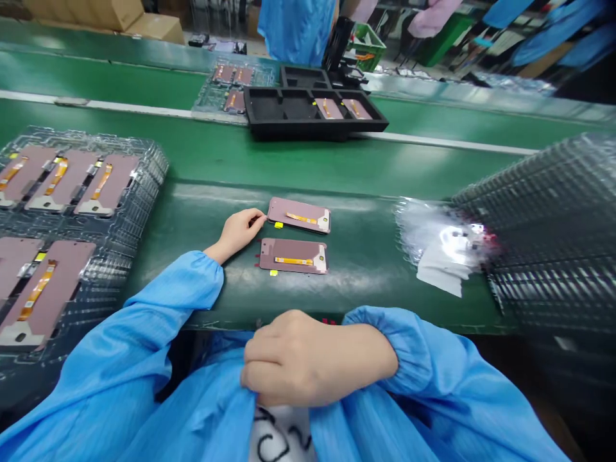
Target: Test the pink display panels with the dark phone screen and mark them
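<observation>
Two pink-backed phone display panels lie flat on the dark green bench mat, one above the other and apart. Each has a yellow-orange flex strip. My left hand reaches the left edge of the upper panel, its fingertips pinched there. The lower panel lies just below, untouched. Small yellow tabs sit beside both panels' left ends. My right hand is curled at my front, gripping a fold of my blue smock below the bench edge.
A clear plastic tray holding several panels sits at the left. A stack of clear trays and crumpled film lie at the right. Beyond the green conveyor belt stand a black foam tray and a person in blue.
</observation>
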Available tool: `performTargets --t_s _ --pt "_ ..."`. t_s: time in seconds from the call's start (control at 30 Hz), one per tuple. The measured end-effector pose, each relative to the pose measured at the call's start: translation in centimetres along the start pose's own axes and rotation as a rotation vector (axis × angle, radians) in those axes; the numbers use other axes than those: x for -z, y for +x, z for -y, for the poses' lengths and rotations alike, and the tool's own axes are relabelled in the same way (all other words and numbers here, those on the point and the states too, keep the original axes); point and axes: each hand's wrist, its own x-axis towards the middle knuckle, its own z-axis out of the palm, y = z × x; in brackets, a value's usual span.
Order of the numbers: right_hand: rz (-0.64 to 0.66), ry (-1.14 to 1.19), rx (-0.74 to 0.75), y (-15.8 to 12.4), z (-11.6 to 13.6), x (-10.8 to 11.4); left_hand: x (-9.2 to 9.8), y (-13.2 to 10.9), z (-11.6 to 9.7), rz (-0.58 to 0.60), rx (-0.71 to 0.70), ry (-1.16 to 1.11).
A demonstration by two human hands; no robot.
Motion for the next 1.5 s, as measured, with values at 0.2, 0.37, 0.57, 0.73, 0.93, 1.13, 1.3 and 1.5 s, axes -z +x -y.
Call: performTargets --t_s 0.2,0.37,0.57,0.73,0.93,1.13,1.3,1.5 --pt "-0.097 -0.104 -0.167 1.2 0.1 2.5 0.1 0.0 0.0 -0.008 -0.009 0.003" --pt "0.205 0.519 -0.038 -1.5 -0.9 5.3 0.0 0.0 -0.2 0.01 0.021 -0.039" --pt "0.189 0.725 0.159 -4.2 0.3 2.8 6.5 -4.5 -6.3 0.444 -0.057 -0.366" --pt "-0.031 0.697 0.108 -5.0 1.3 1.4 11.7 -11.3 -13.3 1.101 -0.489 -0.591" --pt "-0.43 0.715 -0.008 -6.3 1.0 3.6 12.1 -13.1 -15.9 0.812 -0.475 -0.505" --pt "-0.18 0.812 0.068 -6.5 1.6 4.0 10.5 -12.9 -17.3 0.95 -0.715 -0.254" --pt "-0.023 0.907 0.028 -7.1 1.0 3.9 8.6 -13.6 -17.8 0.774 -0.756 0.092" --pt "-0.19 0.898 -0.157 -8.6 -1.0 4.6 4.4 -14.7 -16.8 0.714 -0.733 -0.339"
